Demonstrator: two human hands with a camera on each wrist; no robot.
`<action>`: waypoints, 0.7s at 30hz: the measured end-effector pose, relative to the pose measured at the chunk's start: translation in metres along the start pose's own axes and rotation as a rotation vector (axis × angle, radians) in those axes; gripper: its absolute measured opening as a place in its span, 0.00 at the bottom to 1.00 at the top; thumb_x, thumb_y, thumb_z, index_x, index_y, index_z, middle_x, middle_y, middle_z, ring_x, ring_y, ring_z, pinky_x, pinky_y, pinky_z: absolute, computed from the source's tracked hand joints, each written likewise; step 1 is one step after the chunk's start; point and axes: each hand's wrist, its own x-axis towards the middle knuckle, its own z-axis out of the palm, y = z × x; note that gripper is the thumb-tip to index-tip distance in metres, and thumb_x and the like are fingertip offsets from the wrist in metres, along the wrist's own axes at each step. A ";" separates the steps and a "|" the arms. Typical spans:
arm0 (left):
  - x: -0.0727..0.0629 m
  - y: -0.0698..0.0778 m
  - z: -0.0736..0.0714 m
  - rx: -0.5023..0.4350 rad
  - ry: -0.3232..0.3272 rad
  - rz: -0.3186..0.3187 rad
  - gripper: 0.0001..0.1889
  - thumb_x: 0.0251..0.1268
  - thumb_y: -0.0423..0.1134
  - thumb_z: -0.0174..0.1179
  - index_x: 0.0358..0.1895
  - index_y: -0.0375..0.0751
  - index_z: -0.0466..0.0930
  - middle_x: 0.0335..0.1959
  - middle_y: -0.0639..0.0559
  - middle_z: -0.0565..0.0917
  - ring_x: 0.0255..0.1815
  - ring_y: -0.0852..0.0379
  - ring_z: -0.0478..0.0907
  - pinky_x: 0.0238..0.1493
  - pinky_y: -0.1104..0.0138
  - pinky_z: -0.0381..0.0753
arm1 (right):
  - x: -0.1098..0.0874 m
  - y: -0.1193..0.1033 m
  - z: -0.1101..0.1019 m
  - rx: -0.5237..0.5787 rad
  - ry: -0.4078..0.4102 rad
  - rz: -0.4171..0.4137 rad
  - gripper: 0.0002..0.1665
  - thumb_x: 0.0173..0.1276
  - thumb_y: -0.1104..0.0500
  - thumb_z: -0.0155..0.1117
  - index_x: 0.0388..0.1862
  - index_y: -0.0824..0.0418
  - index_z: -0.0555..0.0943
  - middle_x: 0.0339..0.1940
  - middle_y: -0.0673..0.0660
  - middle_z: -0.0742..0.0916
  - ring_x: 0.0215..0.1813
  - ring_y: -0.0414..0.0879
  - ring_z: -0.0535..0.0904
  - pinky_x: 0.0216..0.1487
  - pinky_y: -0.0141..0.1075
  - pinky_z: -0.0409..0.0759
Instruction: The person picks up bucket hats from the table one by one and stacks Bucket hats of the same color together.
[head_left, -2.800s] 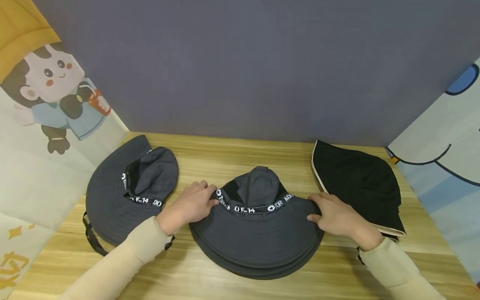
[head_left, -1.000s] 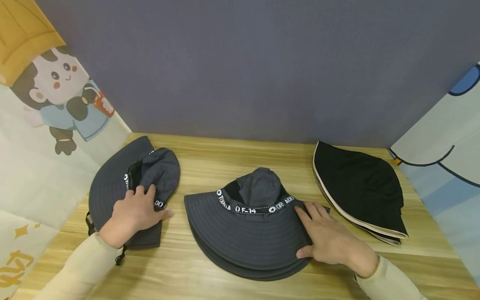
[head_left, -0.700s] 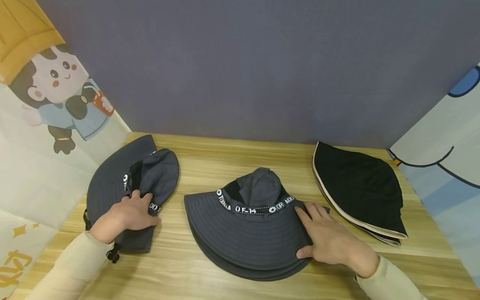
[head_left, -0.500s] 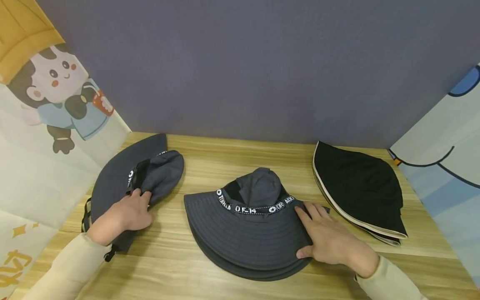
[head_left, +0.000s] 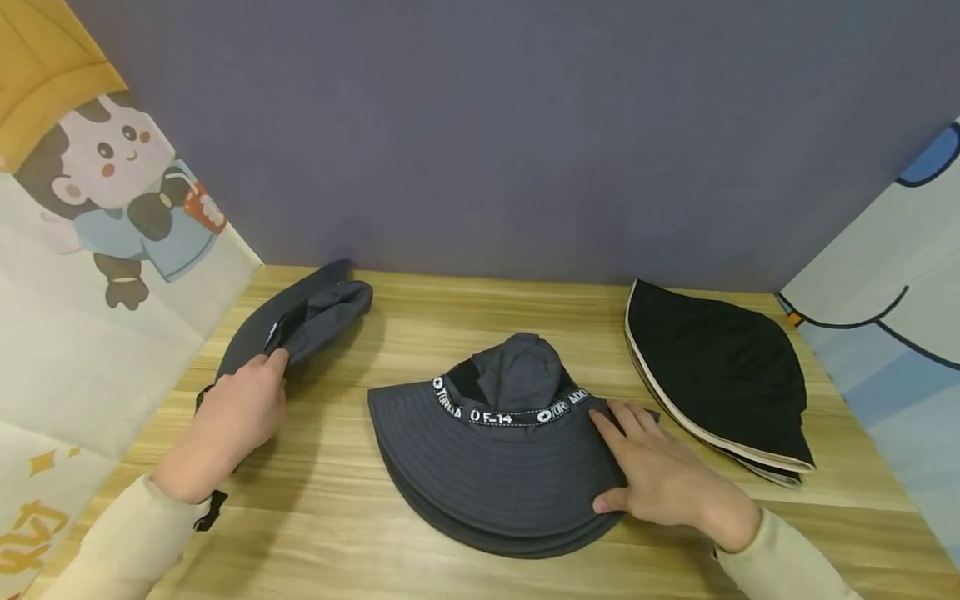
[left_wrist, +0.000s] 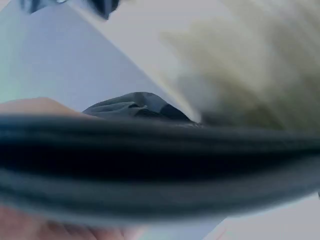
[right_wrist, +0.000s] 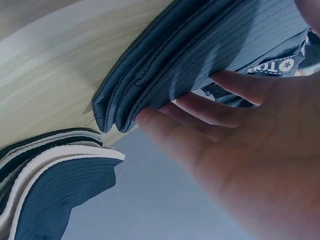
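My left hand grips a dark grey bucket hat by its brim at the left. That hat is tilted and partly off the table, its strap hanging near the wrist. In the left wrist view the brim is a blurred dark band across the hand. In the middle lies a stack of matching grey bucket hats, brims nested, with a white-lettered band. My right hand rests on the stack's right side, fingers spread. The right wrist view shows its fingers extended along the stacked brims.
Black bucket hats with cream edging lie stacked at the right. The wood-grain table meets a grey panel at the back. Printed cartoon sheets stand at the left and right.
My left hand leaves the middle stack, takes hold of the left hat and lifts and tilts it off the table. My right hand has flattened onto the stack's brim and stays there.
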 end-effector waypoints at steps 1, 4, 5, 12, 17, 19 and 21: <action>0.000 0.002 -0.004 -0.003 0.036 0.012 0.09 0.67 0.24 0.56 0.46 0.24 0.71 0.31 0.32 0.77 0.27 0.32 0.79 0.24 0.44 0.77 | 0.000 0.000 0.000 -0.002 0.003 -0.002 0.68 0.52 0.28 0.74 0.80 0.65 0.60 0.78 0.72 0.61 0.77 0.72 0.55 0.65 0.68 0.66; -0.001 0.006 -0.015 -0.031 0.137 0.034 0.07 0.67 0.24 0.56 0.44 0.25 0.71 0.29 0.33 0.78 0.28 0.34 0.80 0.25 0.43 0.77 | 0.000 0.001 -0.001 0.000 0.005 -0.004 0.68 0.52 0.28 0.74 0.80 0.65 0.60 0.78 0.71 0.61 0.77 0.72 0.55 0.65 0.68 0.65; -0.002 0.008 -0.019 -0.051 0.157 0.034 0.06 0.67 0.24 0.56 0.44 0.25 0.71 0.29 0.34 0.78 0.26 0.35 0.79 0.25 0.44 0.76 | 0.000 0.001 -0.001 0.002 0.004 -0.005 0.68 0.52 0.27 0.73 0.80 0.65 0.60 0.79 0.71 0.61 0.77 0.72 0.55 0.65 0.68 0.65; -0.003 0.022 -0.039 -0.148 0.365 0.117 0.04 0.66 0.24 0.57 0.41 0.32 0.75 0.23 0.42 0.78 0.18 0.47 0.71 0.20 0.53 0.68 | -0.001 0.001 -0.001 0.008 0.002 0.003 0.68 0.51 0.27 0.73 0.80 0.64 0.60 0.79 0.72 0.61 0.77 0.73 0.55 0.66 0.68 0.64; -0.004 0.038 -0.052 -0.197 0.425 0.156 0.04 0.67 0.25 0.60 0.40 0.34 0.76 0.21 0.46 0.77 0.19 0.49 0.70 0.23 0.54 0.67 | -0.001 0.002 0.000 0.013 0.009 0.004 0.69 0.51 0.26 0.73 0.80 0.64 0.60 0.79 0.72 0.61 0.77 0.73 0.55 0.67 0.68 0.63; -0.005 0.045 -0.058 -0.219 0.447 0.173 0.04 0.67 0.24 0.60 0.39 0.34 0.76 0.21 0.47 0.75 0.20 0.49 0.68 0.24 0.55 0.66 | -0.001 0.002 0.000 0.009 0.015 0.005 0.69 0.50 0.26 0.73 0.80 0.63 0.61 0.78 0.72 0.61 0.77 0.73 0.55 0.67 0.68 0.64; -0.006 0.051 -0.064 -0.238 0.473 0.197 0.05 0.66 0.23 0.62 0.39 0.34 0.76 0.22 0.46 0.76 0.22 0.49 0.68 0.25 0.55 0.66 | 0.000 0.003 0.000 0.007 0.019 0.001 0.69 0.50 0.25 0.72 0.80 0.63 0.61 0.78 0.72 0.62 0.77 0.73 0.56 0.67 0.67 0.64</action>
